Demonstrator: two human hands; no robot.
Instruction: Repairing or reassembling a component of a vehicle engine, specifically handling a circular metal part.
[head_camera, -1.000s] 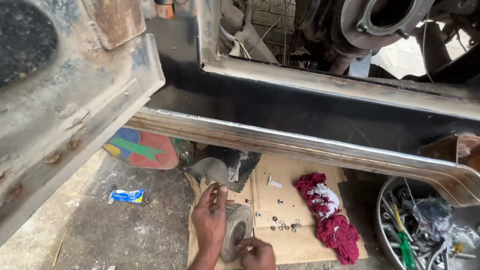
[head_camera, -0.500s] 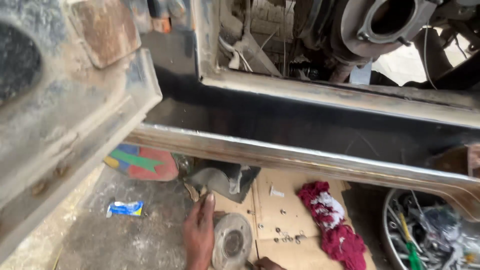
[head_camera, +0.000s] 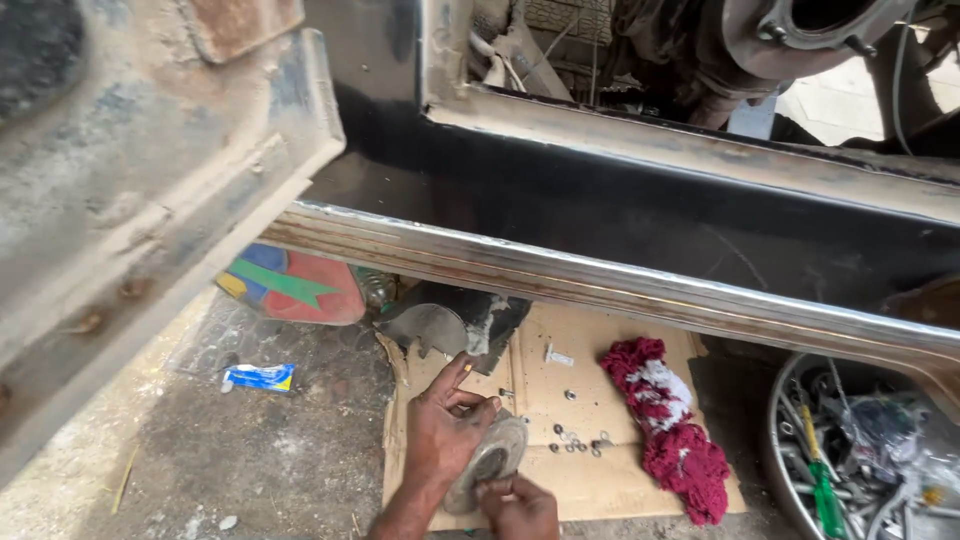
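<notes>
Both hands, left hand (head_camera: 440, 440) and right hand (head_camera: 520, 505), clasp a round metal disc (head_camera: 490, 462) upright on cardboard (head_camera: 590, 480), seemingly being inspected; careful turning comes next.

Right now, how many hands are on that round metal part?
2: the left hand grips the round metal part from its left side; the right hand holds its lower edge, partly cut off by the frame.

Single head view, looking steeply down past vehicle sill (head_camera: 620, 285) onto cardboard (head_camera: 580, 470), fairly near.

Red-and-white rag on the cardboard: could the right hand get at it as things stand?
Probably yes: the rag lies uncovered, with only small loose nuts between, but the right hand now grips the metal disc.
</notes>
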